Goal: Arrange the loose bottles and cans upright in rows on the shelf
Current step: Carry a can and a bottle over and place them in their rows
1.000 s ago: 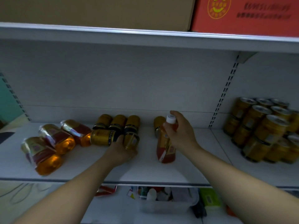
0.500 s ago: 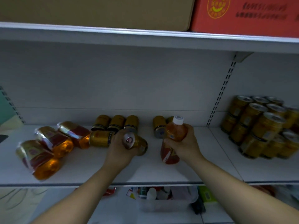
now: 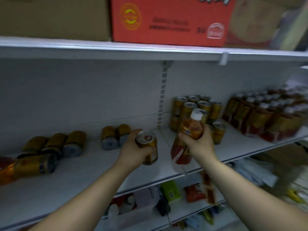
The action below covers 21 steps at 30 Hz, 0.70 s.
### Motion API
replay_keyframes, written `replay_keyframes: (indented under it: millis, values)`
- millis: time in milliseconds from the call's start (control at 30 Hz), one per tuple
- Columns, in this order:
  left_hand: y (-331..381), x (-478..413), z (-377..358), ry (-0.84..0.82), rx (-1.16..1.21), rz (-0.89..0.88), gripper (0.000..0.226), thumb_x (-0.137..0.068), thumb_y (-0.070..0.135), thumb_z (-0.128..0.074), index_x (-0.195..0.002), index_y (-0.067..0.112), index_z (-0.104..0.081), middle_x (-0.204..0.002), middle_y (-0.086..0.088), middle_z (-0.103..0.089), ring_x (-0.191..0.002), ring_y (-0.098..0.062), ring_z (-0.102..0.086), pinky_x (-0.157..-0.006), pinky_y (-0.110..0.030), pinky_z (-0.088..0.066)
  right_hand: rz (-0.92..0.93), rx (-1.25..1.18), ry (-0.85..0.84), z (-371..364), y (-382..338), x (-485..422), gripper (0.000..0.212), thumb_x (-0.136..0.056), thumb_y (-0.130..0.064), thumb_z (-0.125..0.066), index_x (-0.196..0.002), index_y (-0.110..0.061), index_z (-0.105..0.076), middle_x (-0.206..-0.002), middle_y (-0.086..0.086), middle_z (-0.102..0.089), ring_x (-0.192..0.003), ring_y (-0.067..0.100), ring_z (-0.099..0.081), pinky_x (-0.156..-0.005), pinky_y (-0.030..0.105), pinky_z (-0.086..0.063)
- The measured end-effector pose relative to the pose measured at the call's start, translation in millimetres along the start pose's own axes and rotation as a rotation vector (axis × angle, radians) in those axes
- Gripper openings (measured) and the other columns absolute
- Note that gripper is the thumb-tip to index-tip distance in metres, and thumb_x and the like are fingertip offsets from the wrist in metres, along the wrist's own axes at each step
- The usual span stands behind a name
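Left hand [image 3: 133,151]: fingers curled round a gold can [image 3: 148,148], tilted above the shelf [image 3: 93,169].
Right hand [image 3: 199,144]: grips an amber bottle [image 3: 188,139], white cap up.

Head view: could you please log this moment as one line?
left hand: grips gold can | right hand: grips orange bottle | shelf: lying cans at left, standing cans at right

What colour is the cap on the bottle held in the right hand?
White: the plastic screw cap on the amber bottle, head view.
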<state>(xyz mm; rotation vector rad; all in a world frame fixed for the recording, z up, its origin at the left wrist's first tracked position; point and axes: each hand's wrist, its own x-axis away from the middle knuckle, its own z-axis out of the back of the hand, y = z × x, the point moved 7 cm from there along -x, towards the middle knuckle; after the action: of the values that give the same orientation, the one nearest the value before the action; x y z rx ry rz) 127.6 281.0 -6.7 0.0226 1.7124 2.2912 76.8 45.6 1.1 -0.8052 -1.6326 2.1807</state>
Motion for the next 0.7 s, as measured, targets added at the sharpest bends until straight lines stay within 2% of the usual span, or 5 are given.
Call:
replay_keyframes:
  millis: [167, 233, 333, 500, 700]
  values:
    - [48, -2, -131, -0.173, 0.013, -0.085, 0.037, -0.063, 0.015, -0.073, -0.095, 0.029, -0.063, -0.088, 0.006, -0.069, -0.081, -0.006, -0.064, -0.070, -0.032, -0.054, -0.007, 0.029, 0.100, 130, 17, -20, 0.059, -0.067, -0.035, -0.085, -0.109, -0.044, -0.044, -0.102, -0.018, -0.057, -0.087, -0.001, -0.056, -0.069, 0.021, -0.043]
    - [64, -1, -183, -0.190, 0.050, -0.071, 0.048, -0.062, 0.016, -0.078, -0.106, 0.025, -0.060, -0.096, 0.007, -0.068, -0.087, -0.008, -0.063, -0.074, -0.027, -0.051, -0.008, 0.070, 0.145, 185, 27, -27, 0.066, -0.066, -0.036, -0.085, -0.118, -0.035, -0.044, -0.104, -0.014, -0.057, -0.092, 0.007, -0.058, -0.077, 0.027, -0.046]
    - [84, 1, -256, -0.201, 0.091, -0.081, 0.050, -0.053, 0.021, -0.081, -0.096, 0.034, -0.060, -0.088, 0.014, -0.068, -0.079, 0.004, -0.062, -0.064, -0.012, -0.048, -0.019, 0.112, 0.200, 260, 44, -38, 0.067, -0.064, -0.037, -0.085, -0.117, -0.037, -0.043, -0.103, -0.015, -0.056, -0.093, 0.010, -0.058, -0.081, 0.033, -0.046]
    - [92, -3, -336, -0.200, 0.059, -0.029, 0.065, -0.045, 0.034, -0.079, -0.105, 0.026, -0.056, -0.097, 0.008, -0.067, -0.088, -0.011, -0.063, -0.075, -0.030, -0.051, -0.048, 0.186, 0.204, 339, 70, -53, 0.070, -0.063, -0.042, -0.083, -0.118, -0.040, -0.040, -0.102, -0.018, -0.053, -0.092, 0.011, -0.054, -0.079, 0.031, -0.042]
    - [100, -29, -363, -0.178, -0.037, -0.067, 0.050, -0.044, 0.035, -0.075, -0.092, 0.031, -0.061, -0.080, 0.011, -0.068, -0.072, 0.000, -0.063, -0.058, -0.018, -0.048, -0.070, 0.150, 0.141, 355, 93, -88, 0.071, -0.064, -0.042, -0.083, -0.119, -0.041, -0.039, -0.103, -0.018, -0.053, -0.092, 0.007, -0.054, -0.078, 0.030, -0.042]
